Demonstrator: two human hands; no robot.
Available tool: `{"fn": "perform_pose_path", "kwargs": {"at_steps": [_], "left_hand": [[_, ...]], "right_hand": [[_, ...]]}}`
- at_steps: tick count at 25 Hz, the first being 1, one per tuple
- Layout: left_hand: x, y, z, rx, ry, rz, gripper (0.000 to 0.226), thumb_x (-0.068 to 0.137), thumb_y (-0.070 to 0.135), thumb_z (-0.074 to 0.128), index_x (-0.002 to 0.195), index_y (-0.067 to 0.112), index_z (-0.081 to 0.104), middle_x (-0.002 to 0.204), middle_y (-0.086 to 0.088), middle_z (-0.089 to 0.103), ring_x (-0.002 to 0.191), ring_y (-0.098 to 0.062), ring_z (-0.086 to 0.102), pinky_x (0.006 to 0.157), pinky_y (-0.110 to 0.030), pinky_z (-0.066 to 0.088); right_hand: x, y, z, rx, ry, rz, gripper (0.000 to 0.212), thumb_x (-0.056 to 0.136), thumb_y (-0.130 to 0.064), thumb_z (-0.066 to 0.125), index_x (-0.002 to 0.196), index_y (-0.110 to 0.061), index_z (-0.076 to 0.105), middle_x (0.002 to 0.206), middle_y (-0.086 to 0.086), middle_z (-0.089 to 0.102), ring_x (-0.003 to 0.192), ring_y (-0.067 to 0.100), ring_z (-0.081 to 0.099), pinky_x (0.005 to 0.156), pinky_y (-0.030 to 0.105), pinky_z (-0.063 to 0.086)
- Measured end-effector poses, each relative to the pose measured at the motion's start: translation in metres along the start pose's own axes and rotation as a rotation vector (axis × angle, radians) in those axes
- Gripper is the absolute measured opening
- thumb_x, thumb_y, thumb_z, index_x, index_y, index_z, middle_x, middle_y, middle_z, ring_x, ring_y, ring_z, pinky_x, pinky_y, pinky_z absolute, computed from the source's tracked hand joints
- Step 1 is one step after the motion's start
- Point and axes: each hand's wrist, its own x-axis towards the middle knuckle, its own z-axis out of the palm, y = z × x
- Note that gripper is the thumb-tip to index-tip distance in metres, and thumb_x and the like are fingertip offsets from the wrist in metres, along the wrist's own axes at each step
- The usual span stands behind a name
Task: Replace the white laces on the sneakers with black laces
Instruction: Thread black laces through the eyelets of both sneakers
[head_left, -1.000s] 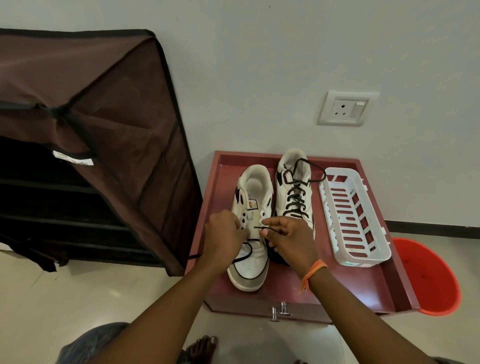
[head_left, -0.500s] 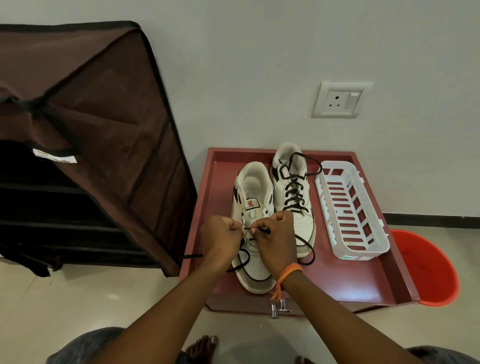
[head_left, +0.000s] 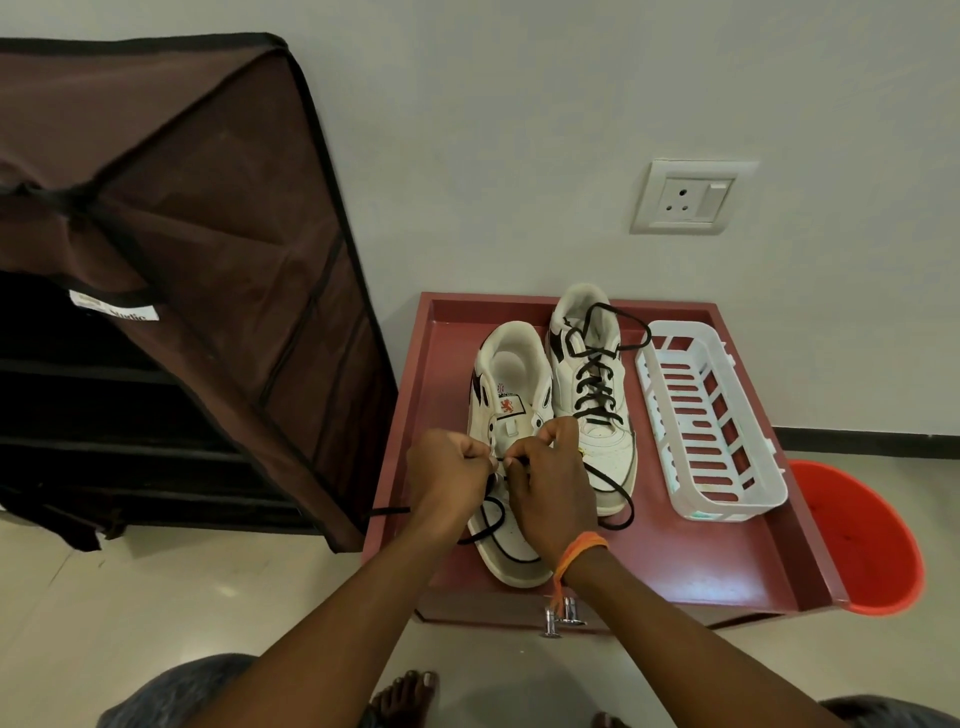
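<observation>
Both of your hands work at the lower eyelets of the near white sneaker (head_left: 511, 410), which sits beside its already black-laced twin (head_left: 592, 374) on the red wooden tray-like surface (head_left: 727, 551). Your left hand (head_left: 452, 480) pinches one stretch of the thin black lace (head_left: 615, 493) with curled fingers; your right hand (head_left: 553, 486) pinches the other end, drawing it taut across the tongue. The slack loops over the toe and trails to both sides. The risk from here, as I judge it: pull unevenly and one end runs short before the top eyelets. The loose loop by your right wrist could also snag and drag the sneaker sideways into its neighbour. Your fingers hide the eyelets, so a skipped hole may go unnoticed.
</observation>
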Motion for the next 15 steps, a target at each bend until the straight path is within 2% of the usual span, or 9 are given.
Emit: {"fn": "perform_pose_path", "kwargs": {"at_steps": [3, 7, 9, 12, 13, 15], "left_hand": [[-0.002, 0.005, -0.002, 0.023, -0.031, 0.008, 0.019, 0.083, 0.006, 0.075, 0.068, 0.017, 0.072, 0.069, -0.005, 0.071, 0.061, -0.017, 0.067, 0.056, -0.029, 0.054], [0.003, 0.006, -0.012, -0.14, -0.16, -0.117, 0.016, 0.087, 0.0, 0.069, 0.074, 0.008, 0.069, 0.08, -0.013, 0.071, 0.074, -0.022, 0.069, 0.075, -0.042, 0.059], [0.006, 0.006, -0.016, -0.144, -0.185, -0.13, 0.016, 0.088, 0.002, 0.069, 0.074, 0.009, 0.069, 0.079, -0.01, 0.072, 0.078, -0.022, 0.071, 0.074, -0.041, 0.06], [0.012, 0.012, -0.021, 0.198, -0.204, 0.029, 0.015, 0.085, 0.01, 0.074, 0.071, 0.014, 0.072, 0.071, 0.001, 0.069, 0.072, -0.014, 0.067, 0.061, -0.024, 0.052], [0.014, 0.019, -0.024, 0.319, -0.199, 0.053, 0.014, 0.087, 0.008, 0.071, 0.074, 0.012, 0.073, 0.075, 0.001, 0.069, 0.074, -0.014, 0.065, 0.06, -0.023, 0.049], [0.024, 0.031, -0.036, 0.489, -0.148, 0.082, 0.017, 0.089, 0.002, 0.06, 0.084, 0.007, 0.076, 0.091, -0.007, 0.072, 0.086, -0.021, 0.067, 0.072, -0.027, 0.053]], "right_hand": [[0.001, 0.002, -0.001, -0.017, -0.019, -0.013, 0.006, 0.089, -0.013, 0.06, 0.086, -0.012, 0.065, 0.106, 0.002, 0.035, 0.078, 0.024, 0.054, 0.059, 0.044, 0.053], [0.003, 0.003, 0.002, 0.04, 0.007, 0.032, 0.004, 0.086, -0.016, 0.068, 0.085, -0.019, 0.067, 0.103, -0.001, 0.034, 0.077, 0.018, 0.055, 0.061, 0.042, 0.055], [0.004, 0.002, 0.001, 0.049, 0.005, 0.06, 0.005, 0.086, -0.016, 0.07, 0.084, -0.02, 0.068, 0.102, -0.002, 0.033, 0.076, 0.017, 0.055, 0.062, 0.041, 0.056], [0.008, 0.0, -0.006, 0.052, -0.057, 0.036, 0.002, 0.086, -0.02, 0.071, 0.088, -0.019, 0.071, 0.102, -0.002, 0.031, 0.077, 0.016, 0.056, 0.067, 0.037, 0.057], [0.012, 0.0, -0.012, 0.022, -0.113, 0.038, 0.005, 0.086, -0.023, 0.071, 0.088, -0.019, 0.072, 0.103, -0.001, 0.031, 0.077, 0.015, 0.057, 0.07, 0.036, 0.057], [0.022, 0.002, -0.026, -0.071, -0.254, 0.062, 0.009, 0.085, -0.03, 0.072, 0.087, -0.022, 0.073, 0.106, -0.001, 0.033, 0.08, 0.014, 0.056, 0.075, 0.036, 0.056]]}}
